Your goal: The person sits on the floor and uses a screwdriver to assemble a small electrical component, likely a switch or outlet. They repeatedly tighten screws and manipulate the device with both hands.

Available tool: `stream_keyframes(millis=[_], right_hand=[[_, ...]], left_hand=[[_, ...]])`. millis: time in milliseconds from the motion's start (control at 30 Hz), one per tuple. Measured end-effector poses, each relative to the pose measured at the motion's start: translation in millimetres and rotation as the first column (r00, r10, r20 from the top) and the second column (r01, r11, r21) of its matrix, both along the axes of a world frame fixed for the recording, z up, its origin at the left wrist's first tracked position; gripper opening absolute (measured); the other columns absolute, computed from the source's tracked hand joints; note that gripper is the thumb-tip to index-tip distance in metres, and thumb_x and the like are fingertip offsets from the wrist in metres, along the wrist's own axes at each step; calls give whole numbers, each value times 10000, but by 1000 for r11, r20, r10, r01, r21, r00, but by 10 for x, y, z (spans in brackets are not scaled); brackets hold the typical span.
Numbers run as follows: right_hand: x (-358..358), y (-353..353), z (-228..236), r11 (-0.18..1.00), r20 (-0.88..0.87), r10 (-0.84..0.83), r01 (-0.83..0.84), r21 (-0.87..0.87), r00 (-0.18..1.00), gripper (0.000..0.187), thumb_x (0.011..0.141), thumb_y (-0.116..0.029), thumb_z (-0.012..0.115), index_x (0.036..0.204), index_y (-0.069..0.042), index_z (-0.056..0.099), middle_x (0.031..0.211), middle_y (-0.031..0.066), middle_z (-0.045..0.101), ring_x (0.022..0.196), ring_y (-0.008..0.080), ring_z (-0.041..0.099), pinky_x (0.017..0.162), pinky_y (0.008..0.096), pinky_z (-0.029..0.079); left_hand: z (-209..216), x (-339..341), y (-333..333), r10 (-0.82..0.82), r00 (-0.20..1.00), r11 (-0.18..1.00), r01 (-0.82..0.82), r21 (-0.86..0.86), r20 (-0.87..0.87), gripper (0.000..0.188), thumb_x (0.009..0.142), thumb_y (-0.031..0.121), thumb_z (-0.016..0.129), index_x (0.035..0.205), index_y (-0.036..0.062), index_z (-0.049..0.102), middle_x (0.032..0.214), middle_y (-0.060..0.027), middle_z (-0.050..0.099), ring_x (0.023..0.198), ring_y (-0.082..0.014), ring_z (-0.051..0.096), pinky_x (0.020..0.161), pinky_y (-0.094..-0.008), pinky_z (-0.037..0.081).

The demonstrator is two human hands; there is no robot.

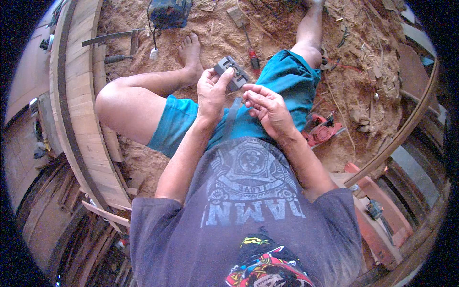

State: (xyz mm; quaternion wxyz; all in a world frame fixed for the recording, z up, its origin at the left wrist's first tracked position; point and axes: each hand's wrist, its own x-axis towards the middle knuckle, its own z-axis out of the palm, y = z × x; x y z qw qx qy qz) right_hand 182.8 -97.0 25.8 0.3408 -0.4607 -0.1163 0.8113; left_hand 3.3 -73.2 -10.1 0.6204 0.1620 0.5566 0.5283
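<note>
Sawdust-strewn ground [363,62]; left hand [211,93] holds grey block [237,78].

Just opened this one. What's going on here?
A person sits over sawdust, working bare-handed. Their left hand holds a small grey block with dark fittings, thumb on its upper face. The right hand is close beside it, fingers partly curled; whether it holds anything small is unclear. A red-handled tool lies just beyond the block, and a red power tool lies to the person's right.
</note>
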Motion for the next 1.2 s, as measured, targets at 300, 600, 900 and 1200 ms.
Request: stream_keyframes(millis=[300,600,900,1200], right_hand=[[192,-29,-397,999,199,14,-22,38,980,261,1048,-187,708,1257,-31,695,1059,16,728,872,75,668,727,214,535],[179,-70,-525,998,193,33,-41,38,981,258,1061,-173,688,1260,-9,693,1053,32,727,878,87,670,736,224,551],[180,-46,-554,998,192,42,-50,36,980,250,1064,-168,683,1254,-6,698,1058,45,731,873,95,676,737,227,560],[190,-45,-603,999,177,29,-35,34,984,247,1063,-167,688,1255,-10,698,1049,38,730,869,94,680,741,228,563]], left_hand=[[-475,-138,-114,218,975,968,-211,-138,38,409,964,77,769,1220,10,458,1131,-140,652,966,-243,731,829,-440,669],[-545,-107,-135,274,962,925,-268,-269,-14,291,960,52,739,1158,13,528,1072,-126,696,935,-265,734,824,-436,640],[-762,-115,-145,291,956,891,-280,-358,-26,261,964,53,723,1135,6,531,1047,-131,705,860,-250,730,837,-518,637],[-736,-33,-144,258,955,879,-295,-374,-146,187,948,47,732,1069,28,590,953,-86,698,844,-218,719,811,-458,634]])
